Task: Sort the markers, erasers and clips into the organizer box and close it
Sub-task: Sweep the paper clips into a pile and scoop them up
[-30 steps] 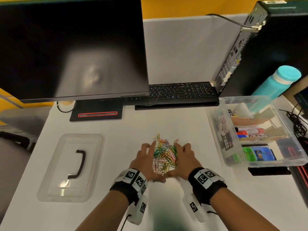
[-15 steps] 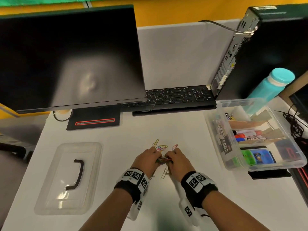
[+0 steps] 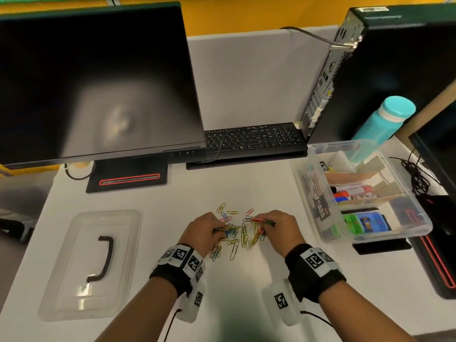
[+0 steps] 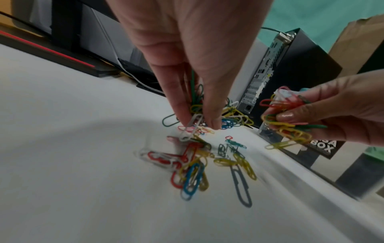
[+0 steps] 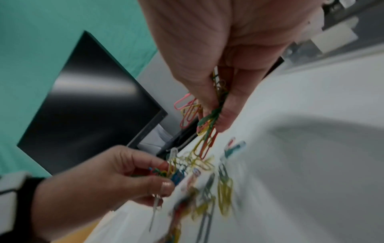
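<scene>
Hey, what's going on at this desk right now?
A person is gathering coloured paper clips off the white desk. The left hand pinches a small bunch of clips, and the right hand holds another bunch just above the surface. Many loose paper clips lie scattered between the hands. To the right, the clear plastic organizer box stands open, with markers already in a middle compartment. Its clear lid with a black handle lies on the desk to the left.
</scene>
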A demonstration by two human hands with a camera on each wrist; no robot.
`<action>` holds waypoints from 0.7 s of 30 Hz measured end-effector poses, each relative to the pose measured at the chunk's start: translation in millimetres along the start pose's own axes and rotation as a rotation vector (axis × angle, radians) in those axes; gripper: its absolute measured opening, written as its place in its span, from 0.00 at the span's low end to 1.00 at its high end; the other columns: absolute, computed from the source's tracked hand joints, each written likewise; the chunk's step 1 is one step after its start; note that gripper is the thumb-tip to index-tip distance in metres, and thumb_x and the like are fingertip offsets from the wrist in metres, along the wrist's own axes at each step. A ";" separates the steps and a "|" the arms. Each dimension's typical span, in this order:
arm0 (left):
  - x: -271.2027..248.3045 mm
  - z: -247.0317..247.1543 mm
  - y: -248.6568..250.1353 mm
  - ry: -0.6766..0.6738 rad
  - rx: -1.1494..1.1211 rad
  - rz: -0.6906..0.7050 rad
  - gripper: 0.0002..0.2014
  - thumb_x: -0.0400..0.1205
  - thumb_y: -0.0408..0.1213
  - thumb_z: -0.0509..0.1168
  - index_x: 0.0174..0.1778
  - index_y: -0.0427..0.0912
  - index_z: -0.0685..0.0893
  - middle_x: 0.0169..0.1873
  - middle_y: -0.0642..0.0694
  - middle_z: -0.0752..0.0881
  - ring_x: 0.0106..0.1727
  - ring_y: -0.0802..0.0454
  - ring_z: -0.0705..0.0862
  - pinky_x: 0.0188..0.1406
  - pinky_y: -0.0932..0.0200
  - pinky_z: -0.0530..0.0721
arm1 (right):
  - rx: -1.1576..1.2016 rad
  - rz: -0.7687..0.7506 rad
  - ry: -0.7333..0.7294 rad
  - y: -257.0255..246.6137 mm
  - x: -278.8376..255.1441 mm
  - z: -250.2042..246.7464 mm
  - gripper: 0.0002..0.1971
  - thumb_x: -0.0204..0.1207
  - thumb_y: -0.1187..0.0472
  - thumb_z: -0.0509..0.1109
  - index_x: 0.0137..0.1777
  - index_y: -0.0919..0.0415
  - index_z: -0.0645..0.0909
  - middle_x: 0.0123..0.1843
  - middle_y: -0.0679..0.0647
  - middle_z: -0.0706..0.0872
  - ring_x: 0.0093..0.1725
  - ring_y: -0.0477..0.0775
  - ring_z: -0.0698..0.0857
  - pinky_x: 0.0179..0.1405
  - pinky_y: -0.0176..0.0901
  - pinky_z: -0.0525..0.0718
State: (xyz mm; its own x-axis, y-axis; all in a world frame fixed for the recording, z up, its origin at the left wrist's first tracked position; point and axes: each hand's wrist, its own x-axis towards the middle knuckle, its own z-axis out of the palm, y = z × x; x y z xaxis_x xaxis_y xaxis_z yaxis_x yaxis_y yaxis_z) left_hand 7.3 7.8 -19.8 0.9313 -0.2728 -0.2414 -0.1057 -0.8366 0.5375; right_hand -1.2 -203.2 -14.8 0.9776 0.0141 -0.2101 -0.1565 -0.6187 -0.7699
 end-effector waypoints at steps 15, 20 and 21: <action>4.0 4.3 16.1 0.018 -0.077 -0.025 0.15 0.78 0.42 0.70 0.60 0.44 0.87 0.52 0.46 0.85 0.55 0.50 0.83 0.53 0.65 0.76 | 0.012 -0.010 0.556 -24.8 31.4 -228.4 0.10 0.78 0.65 0.70 0.57 0.64 0.87 0.49 0.64 0.90 0.48 0.61 0.87 0.52 0.46 0.86; 2.7 5.9 16.0 0.008 -0.115 -0.080 0.16 0.78 0.42 0.71 0.60 0.42 0.86 0.54 0.46 0.86 0.55 0.51 0.83 0.54 0.65 0.76 | -0.544 0.185 0.437 7.2 85.4 -255.1 0.11 0.77 0.67 0.67 0.56 0.64 0.88 0.56 0.69 0.86 0.58 0.70 0.83 0.62 0.55 0.81; 2.1 5.9 16.6 0.010 -0.118 -0.083 0.16 0.78 0.42 0.71 0.60 0.42 0.86 0.54 0.46 0.86 0.54 0.52 0.83 0.53 0.66 0.76 | -0.638 0.236 0.359 13.2 94.0 -253.6 0.11 0.77 0.68 0.67 0.56 0.63 0.87 0.57 0.68 0.86 0.58 0.70 0.83 0.60 0.56 0.81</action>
State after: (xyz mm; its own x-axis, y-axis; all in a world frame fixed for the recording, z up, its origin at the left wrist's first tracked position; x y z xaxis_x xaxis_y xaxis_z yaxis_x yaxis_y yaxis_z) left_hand 5.5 -9.5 -16.1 0.9388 -0.1996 -0.2808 0.0130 -0.7939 0.6079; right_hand 124.3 -409.3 108.1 0.9311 -0.3632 -0.0330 -0.3618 -0.9085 -0.2088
